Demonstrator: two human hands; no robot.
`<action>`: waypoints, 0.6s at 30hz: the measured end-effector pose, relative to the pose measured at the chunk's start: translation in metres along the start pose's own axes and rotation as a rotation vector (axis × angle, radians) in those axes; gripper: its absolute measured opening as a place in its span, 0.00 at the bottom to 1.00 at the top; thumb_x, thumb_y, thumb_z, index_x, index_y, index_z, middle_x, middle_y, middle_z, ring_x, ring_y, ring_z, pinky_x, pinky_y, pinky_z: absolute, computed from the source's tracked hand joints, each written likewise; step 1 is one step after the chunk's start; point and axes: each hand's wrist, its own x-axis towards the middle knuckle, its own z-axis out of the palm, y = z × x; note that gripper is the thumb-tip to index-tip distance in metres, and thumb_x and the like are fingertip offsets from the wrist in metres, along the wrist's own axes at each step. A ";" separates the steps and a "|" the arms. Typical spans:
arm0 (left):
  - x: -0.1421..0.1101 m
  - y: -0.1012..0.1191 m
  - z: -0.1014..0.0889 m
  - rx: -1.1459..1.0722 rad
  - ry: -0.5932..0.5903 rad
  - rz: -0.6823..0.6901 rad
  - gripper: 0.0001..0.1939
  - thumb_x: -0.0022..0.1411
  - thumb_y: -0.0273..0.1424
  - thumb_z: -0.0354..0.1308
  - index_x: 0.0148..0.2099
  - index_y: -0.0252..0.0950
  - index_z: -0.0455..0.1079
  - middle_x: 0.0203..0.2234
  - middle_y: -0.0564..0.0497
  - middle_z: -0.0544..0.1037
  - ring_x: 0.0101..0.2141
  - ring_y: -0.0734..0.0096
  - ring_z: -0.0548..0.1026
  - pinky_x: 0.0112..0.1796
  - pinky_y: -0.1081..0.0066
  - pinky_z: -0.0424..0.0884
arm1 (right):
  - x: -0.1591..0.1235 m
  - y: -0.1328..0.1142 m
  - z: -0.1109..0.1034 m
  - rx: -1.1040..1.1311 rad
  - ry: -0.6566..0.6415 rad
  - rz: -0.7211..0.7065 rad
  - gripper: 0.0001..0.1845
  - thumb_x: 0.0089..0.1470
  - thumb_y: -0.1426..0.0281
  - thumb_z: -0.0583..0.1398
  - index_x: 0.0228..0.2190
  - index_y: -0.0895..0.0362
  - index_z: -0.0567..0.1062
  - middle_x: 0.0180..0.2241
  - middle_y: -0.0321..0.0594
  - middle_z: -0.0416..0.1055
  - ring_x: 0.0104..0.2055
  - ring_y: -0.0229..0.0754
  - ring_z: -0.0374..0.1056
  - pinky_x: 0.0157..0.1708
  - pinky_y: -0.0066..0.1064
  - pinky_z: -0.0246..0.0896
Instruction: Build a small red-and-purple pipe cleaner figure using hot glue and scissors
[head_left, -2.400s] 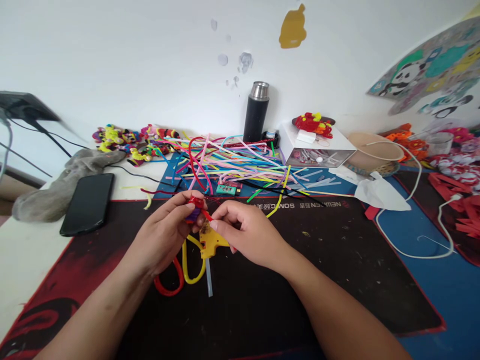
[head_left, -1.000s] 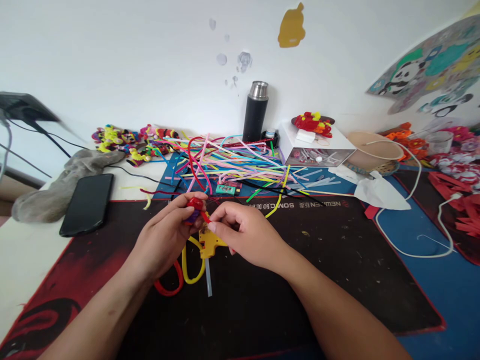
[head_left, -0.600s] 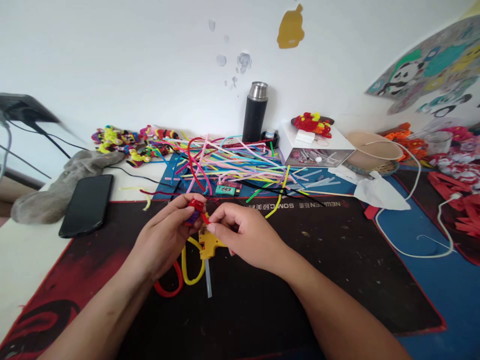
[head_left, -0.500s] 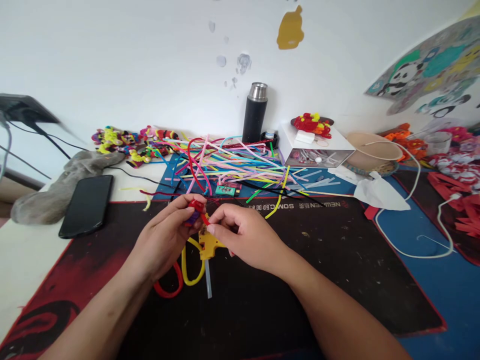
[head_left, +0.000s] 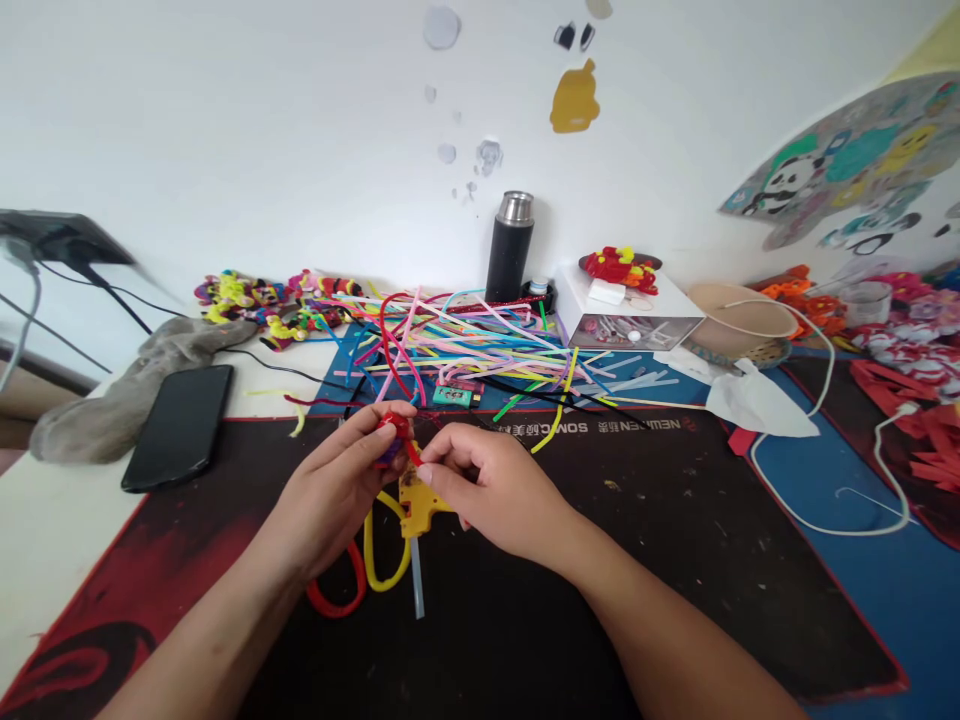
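In the middle of the frame, gripping a red and purple fuzzy thing [head_left: 400, 425] with the left hand [head_left: 337, 485] and pinching a red strip [head_left: 415, 456] beside it with the right hand [head_left: 495, 490]. Just below, a yellow glue gun [head_left: 417, 512] on a big black mat [head_left: 510, 630]. Higher up, a heap of bright fuzzy sticks [head_left: 465, 342]. At the top, a white wall [head_left: 262, 130] with stickers [head_left: 575, 100].

head view | faces forward, down | hands [head_left: 337, 485] close | wall [head_left: 285, 130] beyond
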 end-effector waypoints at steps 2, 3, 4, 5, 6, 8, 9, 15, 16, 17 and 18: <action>0.000 0.000 -0.002 0.015 -0.011 -0.002 0.20 0.53 0.39 0.81 0.45 0.36 0.86 0.39 0.46 0.79 0.38 0.66 0.72 0.35 0.75 0.73 | 0.000 0.000 -0.001 0.018 -0.007 0.000 0.05 0.68 0.70 0.64 0.36 0.53 0.76 0.25 0.28 0.71 0.21 0.33 0.66 0.26 0.27 0.58; 0.001 -0.001 -0.002 0.024 -0.017 -0.005 0.21 0.52 0.40 0.82 0.46 0.36 0.86 0.39 0.47 0.79 0.38 0.67 0.72 0.36 0.75 0.73 | 0.001 0.000 -0.001 0.034 -0.015 0.004 0.05 0.68 0.70 0.63 0.36 0.54 0.76 0.24 0.27 0.70 0.21 0.33 0.66 0.26 0.26 0.58; 0.001 -0.001 -0.003 0.034 -0.023 -0.007 0.23 0.51 0.42 0.82 0.46 0.36 0.86 0.39 0.47 0.78 0.37 0.68 0.71 0.36 0.75 0.72 | 0.001 0.000 -0.002 0.054 -0.026 0.011 0.06 0.69 0.70 0.63 0.36 0.54 0.76 0.23 0.26 0.69 0.20 0.33 0.66 0.25 0.26 0.58; 0.001 -0.001 -0.004 0.046 -0.029 -0.006 0.24 0.51 0.43 0.83 0.47 0.37 0.86 0.39 0.48 0.78 0.36 0.69 0.71 0.36 0.75 0.72 | 0.002 0.000 -0.003 0.077 -0.039 0.021 0.06 0.69 0.69 0.63 0.36 0.54 0.75 0.22 0.26 0.68 0.19 0.33 0.66 0.24 0.25 0.58; 0.001 -0.001 -0.004 0.062 -0.037 -0.002 0.24 0.52 0.44 0.82 0.47 0.37 0.85 0.39 0.48 0.78 0.36 0.69 0.70 0.36 0.75 0.71 | 0.003 0.000 -0.003 0.102 -0.050 0.033 0.07 0.69 0.69 0.63 0.36 0.54 0.75 0.20 0.25 0.67 0.18 0.33 0.65 0.23 0.25 0.58; 0.001 -0.003 -0.007 0.109 -0.061 0.012 0.24 0.54 0.46 0.81 0.47 0.38 0.84 0.36 0.50 0.76 0.35 0.70 0.69 0.36 0.75 0.70 | 0.004 0.001 -0.005 0.152 -0.064 0.062 0.07 0.70 0.69 0.63 0.36 0.54 0.75 0.19 0.24 0.67 0.17 0.33 0.64 0.22 0.25 0.58; 0.001 -0.004 -0.008 0.143 -0.074 0.022 0.24 0.56 0.47 0.80 0.48 0.39 0.83 0.36 0.51 0.76 0.34 0.70 0.69 0.36 0.74 0.69 | 0.005 0.001 -0.005 0.175 -0.067 0.076 0.07 0.69 0.69 0.63 0.36 0.54 0.75 0.19 0.24 0.67 0.17 0.33 0.64 0.22 0.25 0.58; 0.006 -0.009 -0.019 0.483 -0.092 0.170 0.22 0.67 0.49 0.68 0.54 0.41 0.78 0.39 0.49 0.77 0.36 0.63 0.72 0.38 0.68 0.70 | 0.008 0.009 -0.006 0.291 -0.081 0.086 0.07 0.69 0.69 0.64 0.35 0.55 0.75 0.16 0.24 0.66 0.16 0.33 0.63 0.21 0.24 0.58; 0.006 -0.009 -0.020 0.543 -0.085 0.195 0.22 0.69 0.49 0.67 0.55 0.41 0.77 0.39 0.49 0.78 0.36 0.62 0.72 0.38 0.67 0.70 | 0.009 0.010 -0.006 0.301 -0.081 0.084 0.07 0.69 0.69 0.63 0.36 0.55 0.75 0.16 0.24 0.66 0.16 0.33 0.62 0.21 0.24 0.58; 0.006 -0.008 -0.020 0.598 -0.078 0.215 0.22 0.70 0.49 0.65 0.56 0.40 0.77 0.39 0.49 0.78 0.37 0.61 0.73 0.38 0.67 0.71 | 0.009 0.011 -0.005 0.305 -0.080 0.082 0.07 0.68 0.68 0.63 0.36 0.55 0.75 0.16 0.24 0.66 0.16 0.32 0.62 0.21 0.24 0.58; 0.006 -0.008 -0.019 0.645 -0.074 0.230 0.22 0.71 0.49 0.63 0.57 0.40 0.76 0.39 0.49 0.77 0.37 0.61 0.73 0.40 0.66 0.71 | 0.009 0.012 -0.005 0.304 -0.078 0.081 0.07 0.68 0.68 0.63 0.35 0.55 0.75 0.16 0.24 0.66 0.16 0.32 0.62 0.21 0.24 0.57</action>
